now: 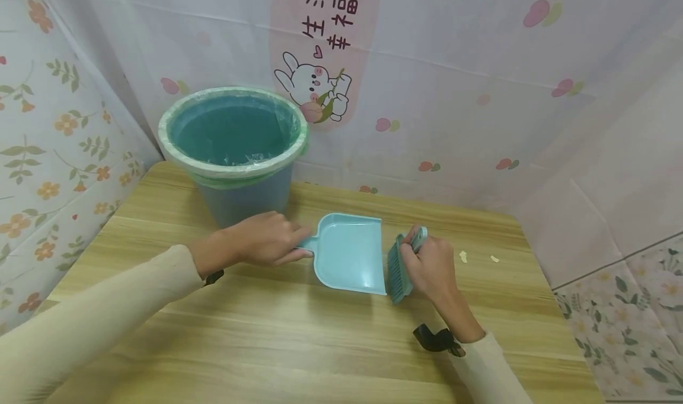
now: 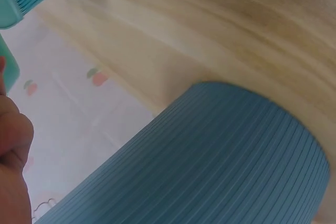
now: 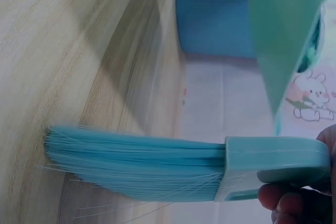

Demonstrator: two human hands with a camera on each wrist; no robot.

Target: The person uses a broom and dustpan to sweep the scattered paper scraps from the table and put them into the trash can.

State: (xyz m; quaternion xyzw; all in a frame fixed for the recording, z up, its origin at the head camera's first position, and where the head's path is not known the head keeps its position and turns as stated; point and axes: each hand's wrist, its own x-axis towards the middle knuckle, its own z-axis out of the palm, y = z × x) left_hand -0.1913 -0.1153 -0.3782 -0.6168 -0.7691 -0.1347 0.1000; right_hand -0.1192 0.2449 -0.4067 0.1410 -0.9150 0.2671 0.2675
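Observation:
My left hand [image 1: 269,238] grips the short handle of a light blue dustpan [image 1: 349,253], whose straight front edge faces right. Just beyond that edge, my right hand [image 1: 431,264] holds a teal hand brush [image 1: 397,273] by its handle. Seen from the right wrist, the bristles [image 3: 136,163] point at the wooden tabletop, their tips right at its surface. The dustpan [image 3: 286,30] shows there as a raised sheet, with a shadow on the wood. Two small pale scraps, one scrap [image 1: 463,256] and a second scrap [image 1: 494,259], lie right of my right hand.
A blue bin [image 1: 245,196] with a clear liner over its rim stands at the table's back left, close behind my left hand. Printed curtains [image 1: 443,83] hang along the back and sides of the wooden table [image 1: 267,344].

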